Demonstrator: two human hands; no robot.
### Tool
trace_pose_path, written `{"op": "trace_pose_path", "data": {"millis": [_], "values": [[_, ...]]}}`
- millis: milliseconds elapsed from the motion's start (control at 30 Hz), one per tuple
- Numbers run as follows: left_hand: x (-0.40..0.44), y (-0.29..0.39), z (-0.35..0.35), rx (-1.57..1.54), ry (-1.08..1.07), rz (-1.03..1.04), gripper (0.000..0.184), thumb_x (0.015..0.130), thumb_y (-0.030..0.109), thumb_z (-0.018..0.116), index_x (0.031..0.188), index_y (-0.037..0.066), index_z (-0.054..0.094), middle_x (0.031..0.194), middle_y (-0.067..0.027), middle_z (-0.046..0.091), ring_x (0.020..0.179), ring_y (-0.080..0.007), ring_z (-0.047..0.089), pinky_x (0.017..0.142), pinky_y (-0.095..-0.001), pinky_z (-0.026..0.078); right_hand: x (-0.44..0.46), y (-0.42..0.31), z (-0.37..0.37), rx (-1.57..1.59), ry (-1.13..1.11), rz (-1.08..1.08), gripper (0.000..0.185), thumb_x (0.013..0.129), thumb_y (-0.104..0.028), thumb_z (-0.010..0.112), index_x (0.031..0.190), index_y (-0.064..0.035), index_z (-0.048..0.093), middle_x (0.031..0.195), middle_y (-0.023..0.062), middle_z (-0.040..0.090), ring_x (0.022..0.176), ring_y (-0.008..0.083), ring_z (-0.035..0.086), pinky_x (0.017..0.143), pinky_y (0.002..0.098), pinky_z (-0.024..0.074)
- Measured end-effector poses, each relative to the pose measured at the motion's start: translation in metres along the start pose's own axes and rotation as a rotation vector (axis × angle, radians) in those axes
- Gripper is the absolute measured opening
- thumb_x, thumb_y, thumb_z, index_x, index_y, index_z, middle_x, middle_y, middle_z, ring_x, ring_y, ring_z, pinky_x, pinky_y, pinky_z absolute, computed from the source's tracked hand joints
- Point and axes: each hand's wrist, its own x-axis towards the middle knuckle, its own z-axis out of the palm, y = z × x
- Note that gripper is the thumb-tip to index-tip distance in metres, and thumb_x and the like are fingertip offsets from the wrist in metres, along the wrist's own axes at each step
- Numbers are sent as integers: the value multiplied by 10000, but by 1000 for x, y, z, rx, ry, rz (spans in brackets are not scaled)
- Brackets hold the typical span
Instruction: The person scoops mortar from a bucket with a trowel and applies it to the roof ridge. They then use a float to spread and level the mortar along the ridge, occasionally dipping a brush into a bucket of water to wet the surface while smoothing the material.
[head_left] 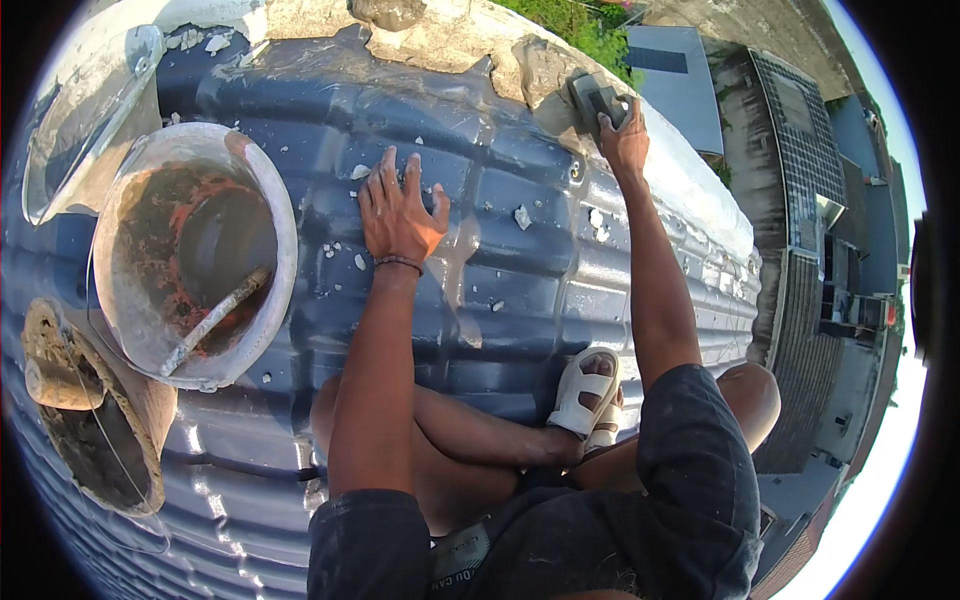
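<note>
My left hand (400, 212) lies on the dark blue roof tiles (400, 125) with its fingers spread, a bracelet at the wrist. Farther up on the right, my right hand (625, 140) is closed round the handle of a grey trowel (592, 100). The trowel's flat face lies against the rough grey mortar (545, 75) along the roof's edge, beside the white wall top (690, 165). Left of my left hand stands a round bucket (285, 230) with grey mix in its bottom and a mortar-caked stick (215, 320) leaning inside.
A clear, dirty container (95, 130) stands at the upper left. Below the bucket is a mortar-crusted container (160, 440) holding a cylindrical object (65, 385). Loose mortar chips (522, 217) dot the tiles. My sandalled foot (585, 390) rests ahead of my crossed legs. Beyond the wall lie lower roofs (675, 85).
</note>
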Motion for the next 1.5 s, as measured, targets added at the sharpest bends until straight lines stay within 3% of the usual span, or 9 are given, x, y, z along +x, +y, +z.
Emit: {"op": "trace_pose_path", "data": {"millis": [100, 133, 233, 367, 600, 900, 1100, 1367, 1500], "values": [[-1, -1, 0, -8, -4, 7, 481, 858, 331, 597, 1278, 96, 606, 1426, -158, 472, 1251, -360, 494, 1054, -492, 391, 3, 3, 14, 110, 44, -72, 528, 852, -270, 730, 1294, -74, 518, 1198, 244, 630, 1048, 439, 627, 883, 504, 500], [-1, 0, 1, -6, 1, 9, 478, 861, 331, 594, 1277, 97, 607, 1426, -158, 473, 1249, -360, 494, 1051, -492, 392, 0, 6, 22, -5, 187, -303, 602, 853, -263, 730, 1355, -43, 483, 1255, 269, 584, 1107, 456, 592, 934, 502, 486], [-1, 0, 0, 0, -6, 2, 477, 858, 331, 601, 1272, 96, 607, 1423, -157, 474, 1241, -360, 498, 1044, -490, 395, 7, 33, 29, -117, -135, -88, 720, 859, -292, 714, 1445, -19, 397, 1411, 295, 476, 1295, 447, 479, 1073, 472, 416], [-1, 1, -1, 13, -10, -4, 471, 844, 309, 624, 1276, 123, 603, 1419, -123, 484, 1234, -342, 508, 1037, -476, 407, 13, 43, 29, -228, -79, -132, 727, 863, -328, 705, 1444, -10, 405, 1416, 298, 472, 1306, 449, 468, 1081, 473, 410], [-1, -2, -2, 6, -8, 3, 439, 853, 312, 617, 1247, 118, 623, 1413, -123, 488, 1224, -340, 514, 1030, -472, 408, 35, 12, -5, 320, 117, -35, 503, 812, -308, 772, 1135, 3, 544, 1023, 217, 671, 939, 408, 653, 822, 460, 511], [-3, -1, -1, -7, 1, 12, 421, 846, 305, 626, 1222, 118, 637, 1411, -120, 493, 1208, -333, 523, 1019, -470, 414, -8, 29, 16, -212, -147, -218, 586, 822, -356, 749, 1246, -43, 491, 1212, 257, 608, 980, 458, 646, 848, 517, 527], [1, 0, -2, -16, 29, 11, 410, 841, 297, 636, 1207, 114, 645, 1402, -120, 505, 1197, -334, 534, 1013, -468, 422, 4, 23, 12, -24, 252, -21, 557, 812, -376, 757, 1145, -20, 487, 1069, 242, 614, 958, 463, 625, 828, 533, 503], [1, 0, -1, -21, 20, 26, 420, 841, 320, 623, 1187, 82, 630, 1383, -150, 505, 1205, -343, 531, 1013, -469, 417, -4, 20, 19, -277, -22, -118, 565, 797, -398, 756, 1142, -55, 468, 1094, 208, 610, 939, 434, 647, 795, 517, 532], [0, -1, -4, 8, 16, 17, 403, 834, 293, 645, 1196, 115, 650, 1389, -116, 517, 1175, -327, 552, 1001, -456, 430, 12, 14, 17, -142, 193, -138, 555, 805, -394, 751, 1122, -36, 470, 1055, 208, 604, 933, 434, 637, 790, 524, 519]]}}
